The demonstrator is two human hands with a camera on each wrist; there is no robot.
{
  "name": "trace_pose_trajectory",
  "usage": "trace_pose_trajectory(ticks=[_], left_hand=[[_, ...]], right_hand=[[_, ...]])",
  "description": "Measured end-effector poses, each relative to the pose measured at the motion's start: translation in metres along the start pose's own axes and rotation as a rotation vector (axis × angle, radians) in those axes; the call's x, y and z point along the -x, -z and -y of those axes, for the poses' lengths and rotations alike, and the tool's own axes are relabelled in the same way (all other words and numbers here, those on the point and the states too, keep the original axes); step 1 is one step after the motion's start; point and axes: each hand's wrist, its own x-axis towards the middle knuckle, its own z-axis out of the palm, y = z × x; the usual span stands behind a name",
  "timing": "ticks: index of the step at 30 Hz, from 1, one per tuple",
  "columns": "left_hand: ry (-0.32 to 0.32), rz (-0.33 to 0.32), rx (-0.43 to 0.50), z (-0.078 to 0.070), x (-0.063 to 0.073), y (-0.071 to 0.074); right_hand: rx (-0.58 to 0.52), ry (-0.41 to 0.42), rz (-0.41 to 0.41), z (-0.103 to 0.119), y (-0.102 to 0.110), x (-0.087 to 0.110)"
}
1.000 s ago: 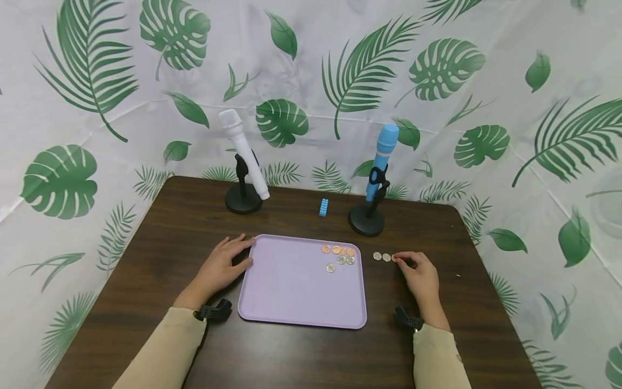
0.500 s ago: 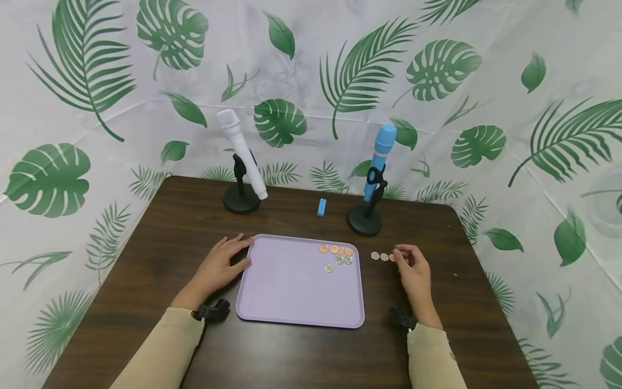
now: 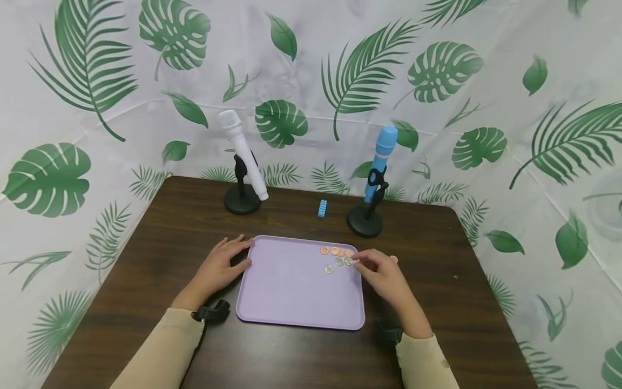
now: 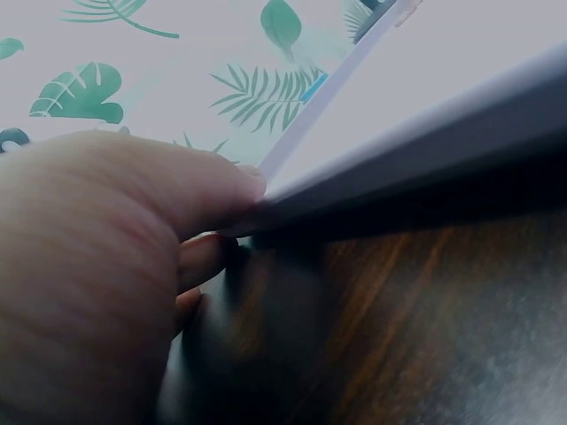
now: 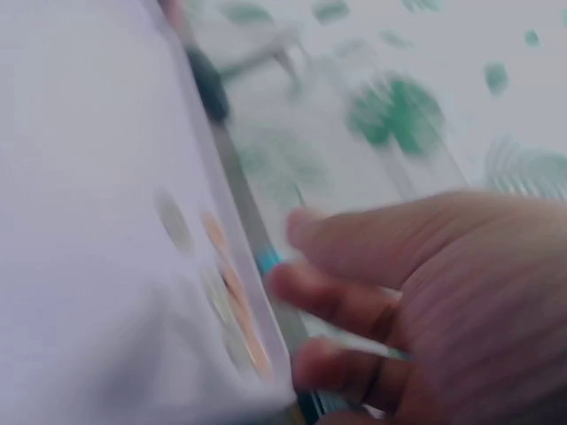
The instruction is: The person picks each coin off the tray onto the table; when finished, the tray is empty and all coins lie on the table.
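Note:
My left hand (image 3: 227, 265) rests at the left edge of a lilac tray (image 3: 291, 292), its thumb touching the rim in the left wrist view. Over the tray's right rim, my right hand (image 3: 384, 275) reaches with thumb and forefinger close to a silver coin (image 3: 348, 261). In the blurred right wrist view a gap shows between thumb and fingers, and no coin is visible there. Several copper coins (image 3: 335, 250) lie along the tray's back right corner, with silver coins (image 3: 329, 269) in front of them. Right of the hand, a copper coin (image 3: 393, 259) lies on the table, partly covered.
Behind the tray stand a white microphone (image 3: 245, 151) and a blue microphone (image 3: 384, 148), each on a black stand. A small blue block (image 3: 322, 208) lies between them. Leaf-printed cloth (image 3: 311, 70) hangs behind the dark wooden table (image 3: 291, 356).
My right hand has moved left from the copper coin on the table to the tray's right rim. It now hides the two silver coins lying there before. The left hand stays put.

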Motion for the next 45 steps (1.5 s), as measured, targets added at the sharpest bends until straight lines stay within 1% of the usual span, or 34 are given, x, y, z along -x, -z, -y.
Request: trace_pose_trajectory(ticks=[2, 4, 7, 10, 12, 15, 19, 22, 25, 29, 32, 34, 36, 38, 40, 43, 45], left_hand=[[0.004, 0.0, 0.005, 0.0, 0.001, -0.001], [0.01, 0.002, 0.008, 0.0, 0.001, -0.001], [0.012, 0.008, 0.007, 0.0, 0.0, -0.003], [0.001, 0.006, 0.004, 0.0, -0.001, -0.004], [-0.006, 0.002, 0.002, 0.0, -0.001, -0.003], [-0.003, -0.006, 0.008, 0.0, -0.001, -0.001], [0.005, -0.003, 0.003, 0.001, -0.001, 0.002], [0.016, 0.008, 0.002, 0.002, 0.001, 0.001], [0.029, 0.013, 0.009, 0.003, 0.003, 0.0], [0.024, 0.013, 0.017, 0.002, 0.0, 0.0], [0.02, 0.013, 0.018, 0.002, -0.001, 0.001], [0.023, 0.015, 0.016, 0.003, -0.002, 0.002], [0.025, 0.017, 0.011, 0.003, -0.002, 0.002], [0.023, 0.015, 0.008, 0.004, -0.001, 0.002], [0.02, 0.01, 0.006, 0.004, -0.001, 0.003], [0.018, 0.01, 0.002, 0.003, 0.0, 0.003], [0.015, 0.01, -0.002, 0.003, 0.0, 0.003]], right_hand=[[0.089, 0.039, 0.085, 0.015, -0.012, -0.002], [0.167, 0.058, 0.142, 0.027, -0.025, -0.005], [0.29, 0.039, 0.158, 0.035, -0.041, -0.008], [0.361, 0.019, 0.151, 0.036, -0.049, -0.011], [0.368, 0.022, 0.16, 0.037, -0.051, -0.012], [0.344, 0.021, 0.183, 0.037, -0.052, -0.015], [0.265, -0.008, 0.198, 0.035, -0.052, -0.015], [0.215, -0.011, 0.174, 0.034, -0.053, -0.014], [0.194, 0.027, 0.103, 0.031, -0.053, -0.011], [0.136, 0.094, -0.05, 0.023, -0.046, -0.007], [0.076, 0.124, -0.149, 0.008, -0.034, -0.006], [0.048, 0.122, -0.223, -0.006, -0.024, -0.006], [0.007, 0.088, -0.306, -0.023, -0.011, -0.006], [-0.047, 0.022, -0.392, -0.04, 0.003, -0.004], [-0.082, -0.062, -0.461, -0.058, 0.017, 0.001], [-0.105, -0.178, -0.55, -0.082, 0.036, 0.012], [-0.082, -0.244, -0.611, -0.094, 0.046, 0.019]])
